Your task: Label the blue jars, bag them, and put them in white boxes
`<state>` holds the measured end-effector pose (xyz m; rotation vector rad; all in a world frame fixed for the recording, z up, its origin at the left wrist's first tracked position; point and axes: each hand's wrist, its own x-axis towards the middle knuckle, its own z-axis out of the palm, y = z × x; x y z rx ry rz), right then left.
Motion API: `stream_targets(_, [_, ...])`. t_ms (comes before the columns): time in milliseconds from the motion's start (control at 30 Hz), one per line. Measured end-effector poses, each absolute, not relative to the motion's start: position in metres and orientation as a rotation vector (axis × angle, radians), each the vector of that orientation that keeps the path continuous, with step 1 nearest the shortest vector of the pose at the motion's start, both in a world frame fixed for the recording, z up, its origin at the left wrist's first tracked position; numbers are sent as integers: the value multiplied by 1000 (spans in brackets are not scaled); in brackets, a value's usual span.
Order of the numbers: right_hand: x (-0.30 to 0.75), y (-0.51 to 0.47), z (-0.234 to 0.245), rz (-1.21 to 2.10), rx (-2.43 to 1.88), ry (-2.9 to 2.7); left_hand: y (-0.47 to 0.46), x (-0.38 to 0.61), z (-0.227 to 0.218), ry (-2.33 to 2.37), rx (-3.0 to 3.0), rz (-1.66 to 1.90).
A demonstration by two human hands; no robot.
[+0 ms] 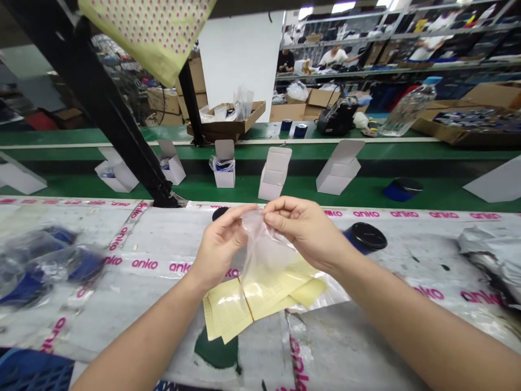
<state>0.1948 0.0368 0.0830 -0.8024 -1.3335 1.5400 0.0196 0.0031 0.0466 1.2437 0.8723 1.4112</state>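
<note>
Both my hands are raised over the table, at the mouth of a clear plastic bag (260, 247). My right hand (301, 225) pinches the bag's upper edge between thumb and fingers. With its fingers curved round the opposite edge, my left hand (222, 244) grips the bag too. Beneath the bag lies a stack of yellow paper slips (232, 309) with a rubber band around it. A blue round item with a black top (368, 237) stands beyond my right wrist. Another dark round top (220, 212) shows partly behind my left fingers.
Several bagged blue items (61, 263) lie at the left. Along the green conveyor (244, 193) stand open white boxes, including one box (274, 174) straight ahead and one box (340, 168) to its right. A black post (122, 119) rises at the left. A plastic bottle (411, 108) stands farther back.
</note>
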Motion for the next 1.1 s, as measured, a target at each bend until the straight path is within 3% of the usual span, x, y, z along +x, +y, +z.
stream_targets(167, [167, 38, 69, 1679, -868, -1165, 7, 12, 48, 875, 1220, 1600])
stream_targets(467, [153, 44, 70, 1908, -905, -970, 17, -9, 51, 814, 1122, 1382])
stream_targets(667, [145, 30, 63, 1856, -980, -862, 10, 2, 46, 986, 1248, 1574])
stream_targets(900, [158, 35, 62, 1868, -828, -791, 13, -5, 54, 752, 970, 1506])
stream_targets(1000, [163, 34, 60, 1843, -776, -851, 16, -23, 61, 808, 911, 1357])
stream_targets(1100, [164, 33, 58, 1822, -900, -1102, 18, -48, 68, 944, 1053, 957])
